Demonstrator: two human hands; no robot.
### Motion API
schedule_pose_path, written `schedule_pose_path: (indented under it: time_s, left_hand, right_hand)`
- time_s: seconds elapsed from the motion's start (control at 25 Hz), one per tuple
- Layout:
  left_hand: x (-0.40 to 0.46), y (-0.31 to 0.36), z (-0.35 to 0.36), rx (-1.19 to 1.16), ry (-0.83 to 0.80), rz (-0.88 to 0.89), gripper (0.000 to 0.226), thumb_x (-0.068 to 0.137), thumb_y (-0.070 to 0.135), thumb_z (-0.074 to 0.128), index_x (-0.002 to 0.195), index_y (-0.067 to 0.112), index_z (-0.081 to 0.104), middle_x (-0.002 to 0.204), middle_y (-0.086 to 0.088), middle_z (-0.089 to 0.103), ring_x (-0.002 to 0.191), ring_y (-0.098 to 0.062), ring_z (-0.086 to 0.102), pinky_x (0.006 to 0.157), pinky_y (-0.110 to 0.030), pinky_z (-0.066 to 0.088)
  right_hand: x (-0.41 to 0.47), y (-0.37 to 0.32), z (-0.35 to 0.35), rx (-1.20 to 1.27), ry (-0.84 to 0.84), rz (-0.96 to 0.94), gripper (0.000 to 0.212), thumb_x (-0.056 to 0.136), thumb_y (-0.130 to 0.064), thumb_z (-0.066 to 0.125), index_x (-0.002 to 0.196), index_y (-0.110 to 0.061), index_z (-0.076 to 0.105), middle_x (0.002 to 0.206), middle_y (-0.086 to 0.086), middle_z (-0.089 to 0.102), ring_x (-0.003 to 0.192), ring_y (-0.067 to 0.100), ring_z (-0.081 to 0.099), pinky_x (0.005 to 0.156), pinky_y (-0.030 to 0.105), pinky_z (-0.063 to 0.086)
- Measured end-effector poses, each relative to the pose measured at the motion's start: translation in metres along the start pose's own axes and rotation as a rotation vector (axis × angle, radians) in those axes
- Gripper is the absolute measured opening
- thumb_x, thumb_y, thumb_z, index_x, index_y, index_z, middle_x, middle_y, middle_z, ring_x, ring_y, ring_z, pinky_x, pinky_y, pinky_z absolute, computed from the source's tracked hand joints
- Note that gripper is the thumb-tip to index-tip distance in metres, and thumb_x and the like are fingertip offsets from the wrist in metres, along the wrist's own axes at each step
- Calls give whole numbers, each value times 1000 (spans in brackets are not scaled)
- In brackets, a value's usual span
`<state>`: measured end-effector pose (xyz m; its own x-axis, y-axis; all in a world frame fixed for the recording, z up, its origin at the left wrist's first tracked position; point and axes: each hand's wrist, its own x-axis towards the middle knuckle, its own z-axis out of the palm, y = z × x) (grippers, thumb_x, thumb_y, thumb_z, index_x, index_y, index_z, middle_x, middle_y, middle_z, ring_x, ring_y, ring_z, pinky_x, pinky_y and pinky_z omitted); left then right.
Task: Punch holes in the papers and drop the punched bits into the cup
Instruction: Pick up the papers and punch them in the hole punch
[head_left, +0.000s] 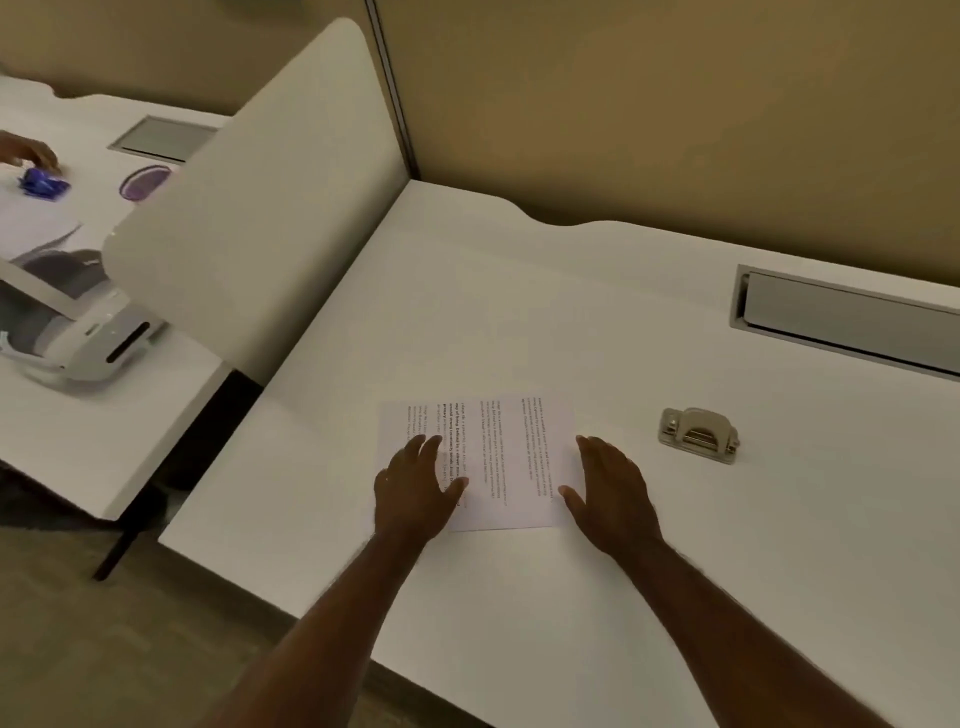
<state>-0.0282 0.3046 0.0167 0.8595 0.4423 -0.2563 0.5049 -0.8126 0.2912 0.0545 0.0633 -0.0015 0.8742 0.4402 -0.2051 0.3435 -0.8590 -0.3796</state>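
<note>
You are resting your left hand flat on the left part of the printed papers, fingers straight and spread, gripping nothing. Your right hand is lying just as open at the papers' right edge, thumb touching the sheet, palm mostly on the white desk. The papers are sitting near you at the middle of the desk, text turned sideways. The metal hole punch is standing to their right, near but apart from your right hand. No cup is showing in this view.

The papers are looking thin, light and floppy; on a smooth desk they are likely sliding easily and fanning apart, so you are better off squaring them with both palms, then pinching one edge between thumb and fingers. The punch is looking compact, rigid and fairly heavy for its bulk; taking it across its body from above seems safest. The punched bits will be tiny and easily scattered.
</note>
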Motion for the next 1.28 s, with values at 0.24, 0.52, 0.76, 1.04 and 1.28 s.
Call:
schedule_pose_path:
  time_s: [0.24, 0.52, 0.76, 1.04, 1.28]
  left_hand:
    - [22, -35, -1, -58, -8, -151, 80, 82, 52, 63, 146, 18, 29, 155, -8, 29, 136, -30, 36, 106, -50, 36]
    - [29, -38, 2, -214, 22, -334, 94, 69, 41, 80, 142, 15, 27, 146, -12, 28, 132, -33, 29, 102, -51, 36]
    - [37, -35, -3, -310, -2, -454, 91, 61, 34, 87, 129, 10, 32, 128, -14, 38, 124, -33, 36, 93, -53, 43]
    - [41, -30, -8, -220, -47, -501, 90, 61, 39, 86, 128, 10, 34, 128, -13, 46, 123, -32, 41, 96, -50, 42]
    - [40, -33, -5, -317, -13, -467, 91, 60, 34, 88, 134, 13, 38, 129, -11, 49, 123, -34, 43, 98, -51, 42]
  right_hand:
    - [30, -26, 5, -27, -55, 88, 73, 88, -41, 54, 145, -8, 21, 150, 12, 31, 135, 28, 32, 111, 43, 31]
    - [42, -57, 13, -16, -87, 316, 106, 75, -56, 66, 147, -10, 3, 144, 14, 28, 126, 33, 36, 95, 50, 42]
    - [55, -75, 12, 74, -72, 526, 123, 63, -46, 82, 146, -9, -1, 137, 21, 32, 124, 38, 37, 96, 52, 42]
    - [66, -79, 9, 136, -40, 656, 128, 50, -35, 91, 143, -10, 6, 134, 23, 37, 122, 39, 42, 97, 52, 41]
    - [67, -82, 9, 253, -42, 704, 95, 54, -29, 90, 123, -11, 27, 113, 12, 60, 106, 32, 58, 93, 47, 39]
